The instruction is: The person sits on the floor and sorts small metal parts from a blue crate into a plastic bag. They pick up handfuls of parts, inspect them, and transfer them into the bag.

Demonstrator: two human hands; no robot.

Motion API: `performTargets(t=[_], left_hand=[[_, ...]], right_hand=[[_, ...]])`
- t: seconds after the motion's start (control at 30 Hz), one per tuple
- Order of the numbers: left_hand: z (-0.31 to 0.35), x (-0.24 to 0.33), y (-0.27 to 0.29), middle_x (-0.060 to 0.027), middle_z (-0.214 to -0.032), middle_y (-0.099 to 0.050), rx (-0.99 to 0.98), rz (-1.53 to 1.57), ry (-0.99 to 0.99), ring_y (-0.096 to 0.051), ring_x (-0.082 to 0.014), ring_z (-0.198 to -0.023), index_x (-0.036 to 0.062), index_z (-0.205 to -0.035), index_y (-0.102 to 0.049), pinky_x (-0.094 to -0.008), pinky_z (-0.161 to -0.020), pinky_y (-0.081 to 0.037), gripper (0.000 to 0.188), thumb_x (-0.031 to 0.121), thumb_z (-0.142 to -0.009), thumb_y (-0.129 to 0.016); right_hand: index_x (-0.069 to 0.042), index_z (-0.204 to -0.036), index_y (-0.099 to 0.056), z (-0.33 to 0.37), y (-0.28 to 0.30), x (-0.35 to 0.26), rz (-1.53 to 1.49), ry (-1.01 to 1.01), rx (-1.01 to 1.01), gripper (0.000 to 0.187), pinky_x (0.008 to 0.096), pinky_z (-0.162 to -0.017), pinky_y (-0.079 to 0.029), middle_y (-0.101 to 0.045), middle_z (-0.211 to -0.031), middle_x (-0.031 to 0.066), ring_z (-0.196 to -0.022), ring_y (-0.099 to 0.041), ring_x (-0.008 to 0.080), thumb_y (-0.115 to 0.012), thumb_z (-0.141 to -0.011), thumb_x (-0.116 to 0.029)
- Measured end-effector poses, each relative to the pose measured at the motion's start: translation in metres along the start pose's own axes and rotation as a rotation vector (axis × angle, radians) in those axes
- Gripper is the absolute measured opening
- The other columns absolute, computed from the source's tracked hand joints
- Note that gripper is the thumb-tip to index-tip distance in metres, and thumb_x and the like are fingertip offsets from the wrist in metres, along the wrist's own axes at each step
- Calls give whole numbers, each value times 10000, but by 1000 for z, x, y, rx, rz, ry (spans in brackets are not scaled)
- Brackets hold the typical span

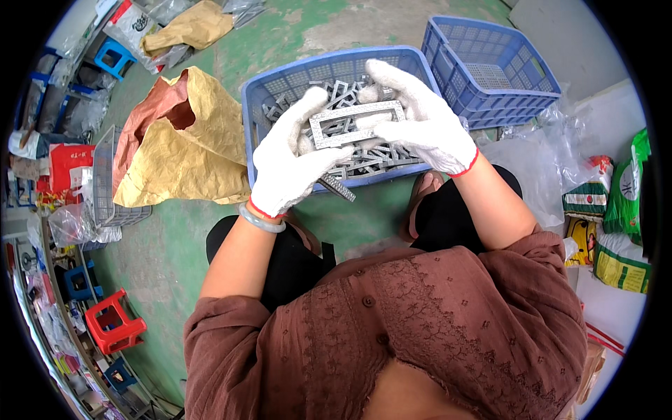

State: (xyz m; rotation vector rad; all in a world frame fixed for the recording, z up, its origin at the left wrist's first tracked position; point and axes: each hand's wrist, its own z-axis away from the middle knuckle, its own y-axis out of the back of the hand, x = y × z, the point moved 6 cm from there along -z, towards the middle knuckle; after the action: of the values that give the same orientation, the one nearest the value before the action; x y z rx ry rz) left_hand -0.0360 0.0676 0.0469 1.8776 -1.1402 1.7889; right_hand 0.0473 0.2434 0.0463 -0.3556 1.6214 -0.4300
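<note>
Both of my hands wear white knitted gloves with red cuffs. Between them, a grey rectangular metal frame (357, 110) is held up, its long side running across. My left hand (285, 155) grips the frame's left end, thumb along the near edge. My right hand (428, 127) grips its right end, with thumb and fingers around it. A second grey metal piece (337, 187) sticks out below my left palm; whether the hidden fingers hold it I cannot tell. Beneath the hands, a blue plastic basket (322, 68) holds many similar loose metal frames (371, 166).
Another blue crate (490, 89) stands at the far right. An open yellow paper sack (178, 164) sits left of the basket, beside a grey crate (115, 210). A red stool (115, 322) and shelving line the left side. Plastic sheeting (539, 154) and bags lie at right.
</note>
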Motion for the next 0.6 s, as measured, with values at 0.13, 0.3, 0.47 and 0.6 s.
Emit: performTargets(t=[0.13, 0.3, 0.47, 0.6], left_hand=[[0, 6, -1, -222, -1348, -515, 22, -8, 129, -621, -312, -1154, -129, -1402, -395, -388, -951, -584, 683, -140, -802, -722], [-2, -3, 10, -196, -1280, -576, 71, -87, 109, -655, -270, -1071, -105, -1321, -501, -347, -907, -590, 543, -117, -821, -710], [-3, -1, 13, -113, -1043, -700, 122, -191, 147, -675, -123, -805, -43, -1295, -579, -209, -613, -517, 434, -2, -873, -673], [-2, -3, 15, -100, -1036, -700, 112, -181, 136, -671, -111, -805, -31, -1291, -587, -201, -590, -512, 392, 44, -912, -647]], right_hand=[[-15, -1511, -377, -1, -3, 0, 312, 21, -54, 794, 380, -1083, -433, -475, -1429, 136, -1312, -491, 259, -769, -822, -26], [10, -1479, -413, 4, -15, 13, 344, -168, -43, 689, 338, -885, -561, -540, -1380, 157, -1113, -633, 228, -738, -878, -77], [18, -1478, -397, 8, -20, 33, 109, -333, -45, 600, 320, -724, -622, -595, -1282, 172, -884, -708, 236, -653, -958, -139], [28, -1442, -449, 7, -27, 31, 153, -365, -8, 544, 295, -672, -617, -641, -1155, 128, -810, -692, 180, -639, -976, -179]])
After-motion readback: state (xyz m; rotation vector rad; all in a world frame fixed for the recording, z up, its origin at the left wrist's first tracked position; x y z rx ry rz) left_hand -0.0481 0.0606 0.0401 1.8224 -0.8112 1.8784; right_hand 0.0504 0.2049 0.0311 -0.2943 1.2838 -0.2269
